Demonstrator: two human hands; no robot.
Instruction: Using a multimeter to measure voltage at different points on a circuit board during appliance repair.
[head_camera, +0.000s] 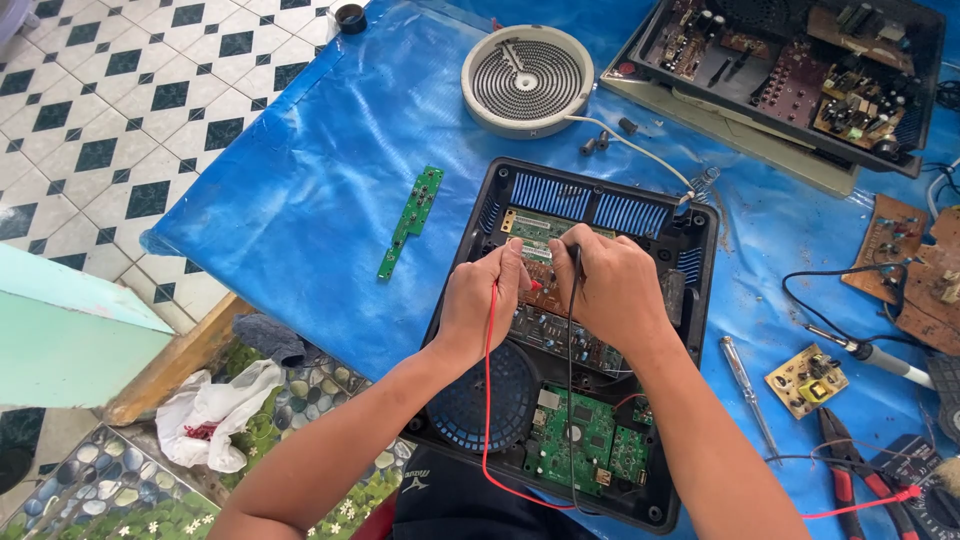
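Lying open on the blue tarp (320, 200) is the black induction cooker housing (590, 350), and everything else is sitting around it: the round white heating coil (527, 80) beyond its far edge, the narrow green circuit strip (411, 221) off its left side, a screwdriver (746, 385) and small yellow board (806, 380) to its right, red-handled pliers (850, 470) by its near right corner. Your own hands are covering the brown circuit board (545, 262) inside the housing. Your left hand (482, 300) is pinching the red probe (533, 285) against that board, its red lead (487, 400) trailing back over the fan. Your right hand (612, 290) is gripping the black probe (577, 262), knuckles up, both wrists bent down, forearms crossing the housing's near edge.
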